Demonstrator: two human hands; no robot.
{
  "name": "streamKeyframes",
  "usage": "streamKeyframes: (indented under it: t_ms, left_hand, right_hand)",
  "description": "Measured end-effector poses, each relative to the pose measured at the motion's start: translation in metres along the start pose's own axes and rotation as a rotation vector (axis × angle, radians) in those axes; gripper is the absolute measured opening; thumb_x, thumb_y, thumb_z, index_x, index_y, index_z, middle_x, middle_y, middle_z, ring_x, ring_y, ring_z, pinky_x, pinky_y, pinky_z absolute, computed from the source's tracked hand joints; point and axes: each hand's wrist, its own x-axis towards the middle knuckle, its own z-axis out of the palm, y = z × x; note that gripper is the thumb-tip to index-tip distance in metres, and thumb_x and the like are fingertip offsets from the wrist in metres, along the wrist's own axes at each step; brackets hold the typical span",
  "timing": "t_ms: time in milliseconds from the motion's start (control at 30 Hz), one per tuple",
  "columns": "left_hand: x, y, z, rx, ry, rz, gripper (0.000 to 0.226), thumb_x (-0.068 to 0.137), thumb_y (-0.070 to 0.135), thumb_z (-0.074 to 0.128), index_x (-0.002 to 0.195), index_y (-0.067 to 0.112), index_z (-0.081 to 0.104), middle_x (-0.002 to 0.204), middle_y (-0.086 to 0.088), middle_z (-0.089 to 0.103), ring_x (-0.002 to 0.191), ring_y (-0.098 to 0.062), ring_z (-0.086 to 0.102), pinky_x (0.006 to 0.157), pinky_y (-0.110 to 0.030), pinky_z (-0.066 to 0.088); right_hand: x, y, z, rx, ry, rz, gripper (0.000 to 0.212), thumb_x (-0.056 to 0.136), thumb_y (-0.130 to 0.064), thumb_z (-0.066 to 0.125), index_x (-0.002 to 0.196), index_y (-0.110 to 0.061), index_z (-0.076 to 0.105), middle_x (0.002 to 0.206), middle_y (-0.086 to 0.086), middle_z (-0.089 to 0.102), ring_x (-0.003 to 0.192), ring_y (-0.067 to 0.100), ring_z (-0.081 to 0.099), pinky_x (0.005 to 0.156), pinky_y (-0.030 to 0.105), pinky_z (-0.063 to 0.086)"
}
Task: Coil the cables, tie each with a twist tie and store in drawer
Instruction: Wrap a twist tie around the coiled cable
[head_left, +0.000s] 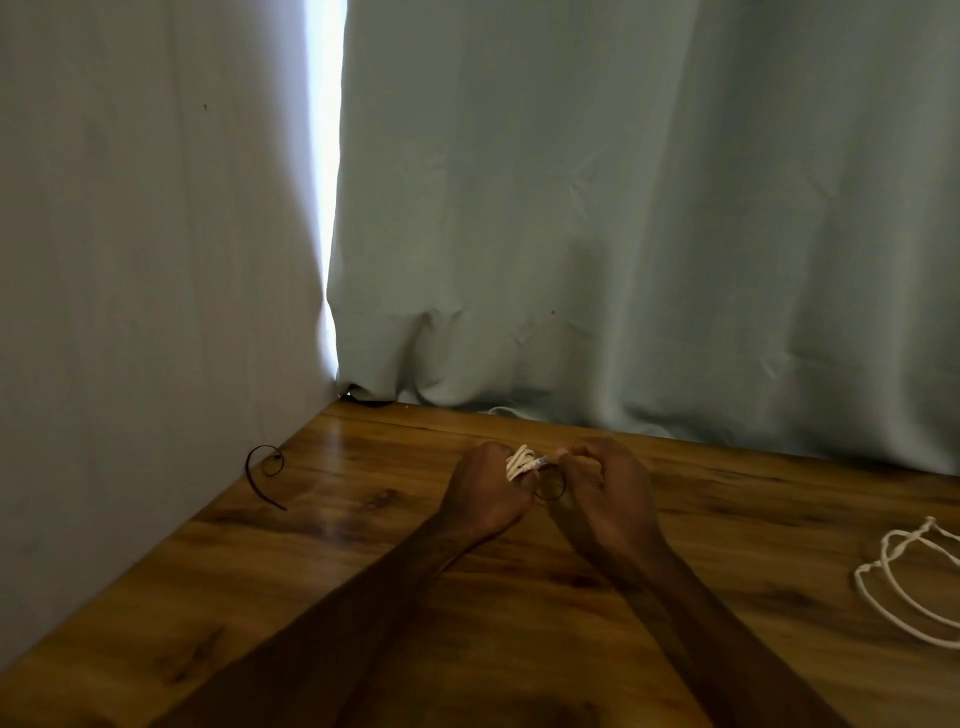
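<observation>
The white cable coil (519, 461) is a small bunch of loops, held up just above the worktop (363, 519), in the middle and near the far edge. The left hand (488, 491) holds it, with its fingers (491, 457) curled tight round the loops so they cannot spring open. A dark twist tie (549, 486) makes a little ring just beside the coil, between the two hands. The right hand (605, 491) is right next to it, with its fingers bent and pinched together. They look like they are pinching the tie up by the end of the cable, but it is too small to be sure just where they grip. So this cable looks coiled already, and I think the tie is going on now; I cannot tell if it is twisted shut yet. A second white cable (906, 582) lies on the worktop far off to the right, in big loose loops with no tie on it that I can see. That one is left to do. A spare twist tie (265, 470), dark and curly, lies near the left edge by the wall (130, 260), well away from the hands. It may be for the second cable. A pale curtain (623, 208) hangs behind the worktop. No drawer shows here, so nothing looks put away yet.
</observation>
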Motion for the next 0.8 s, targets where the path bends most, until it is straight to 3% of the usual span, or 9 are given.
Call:
streamKeyframes:
  t_ms: [100,200,333,533,667,800]
  left_hand:
    - [-0.001,0.0,0.001,-0.012,-0.005,0.026,0.021,0.088,0.037,0.074,0.077,0.022,0.062,0.075,0.006,0.062,0.07,-0.012,0.06,0.051,-0.017,0.032]
    - [-0.002,0.0,0.002,-0.045,-0.034,0.023,0.021,0.087,0.035,0.074,0.075,0.021,0.063,0.073,0.007,0.064,0.066,-0.01,0.06,0.05,-0.018,0.034]
    - [0.0,-0.001,0.0,-0.168,-0.086,-0.026,0.027,0.083,0.042,0.074,0.076,0.015,0.07,0.073,0.0,0.069,0.067,-0.016,0.066,0.053,-0.035,0.049]
    - [0.001,0.001,0.002,-0.347,-0.161,-0.077,0.028,0.081,0.041,0.08,0.086,0.014,0.078,0.081,-0.004,0.077,0.078,-0.021,0.076,0.069,-0.047,0.061]
    - [0.0,0.005,-0.002,-0.485,-0.159,-0.142,0.033,0.08,0.04,0.082,0.087,0.008,0.079,0.083,-0.009,0.079,0.082,-0.026,0.077,0.077,-0.046,0.062]
    - [-0.002,0.011,-0.008,-0.582,-0.136,-0.177,0.045,0.079,0.045,0.081,0.083,0.0,0.076,0.084,-0.019,0.077,0.076,-0.024,0.074,0.072,-0.039,0.055]
  right_hand:
    - [0.005,-0.001,-0.009,-0.12,-0.028,-0.2,0.01,0.086,-0.03,0.074,0.096,-0.029,0.076,0.098,-0.013,0.068,0.094,0.006,0.061,0.082,0.024,0.046]
    - [0.001,-0.006,-0.011,-0.06,-0.144,-0.191,0.02,0.083,-0.007,0.075,0.094,-0.023,0.078,0.088,-0.016,0.072,0.081,0.001,0.067,0.069,0.009,0.049]
    - [0.0,-0.004,-0.008,0.014,-0.139,-0.121,0.024,0.083,-0.002,0.078,0.093,-0.024,0.074,0.083,-0.015,0.072,0.078,0.0,0.068,0.067,0.019,0.057]
    - [0.0,0.0,-0.011,-0.034,-0.111,-0.166,0.005,0.09,-0.023,0.076,0.092,-0.027,0.075,0.09,-0.017,0.071,0.08,-0.001,0.066,0.069,0.029,0.059]
    - [0.0,0.0,-0.011,-0.05,-0.087,-0.248,0.01,0.098,-0.02,0.066,0.091,-0.024,0.073,0.088,-0.012,0.069,0.08,0.003,0.063,0.068,0.033,0.055]
    - [0.001,0.0,-0.01,-0.084,-0.081,-0.296,0.015,0.102,-0.02,0.061,0.094,-0.023,0.072,0.091,-0.012,0.066,0.084,0.002,0.058,0.07,0.028,0.049]
